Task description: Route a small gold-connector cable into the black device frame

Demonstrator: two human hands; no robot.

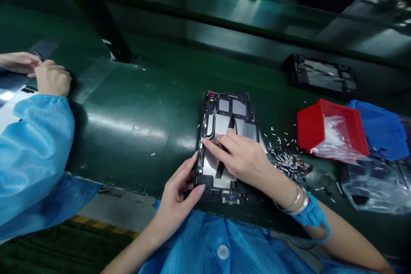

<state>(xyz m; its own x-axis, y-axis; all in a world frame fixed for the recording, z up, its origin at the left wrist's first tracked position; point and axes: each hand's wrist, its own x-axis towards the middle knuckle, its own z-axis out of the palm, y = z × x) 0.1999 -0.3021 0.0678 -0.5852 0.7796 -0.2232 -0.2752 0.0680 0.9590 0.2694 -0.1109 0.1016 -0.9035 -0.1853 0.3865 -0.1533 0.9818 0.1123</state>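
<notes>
An opened tablet (210,167) with silver battery plates, black tape and small boards along its edges lies in front of me on the green bench. My left hand (180,192) grips its lower left edge, thumb on the near corner and fingers against the side. My right hand (240,154) rests over the middle of the tablet. Its index fingertip presses at the left edge strip, beside a curved black cable (212,126). The other fingers are curled, and whatever they hold is hidden. A pile of small cables (290,162) lies to the right of the tablet.
A red bin (310,126) with a plastic bag of small white pieces stands at right, next to a blue bin (390,132) and clear plastic bags (375,188). Behind lies another opened device (324,75). At left, a co-worker's hands (53,77) work near a dark post (105,25).
</notes>
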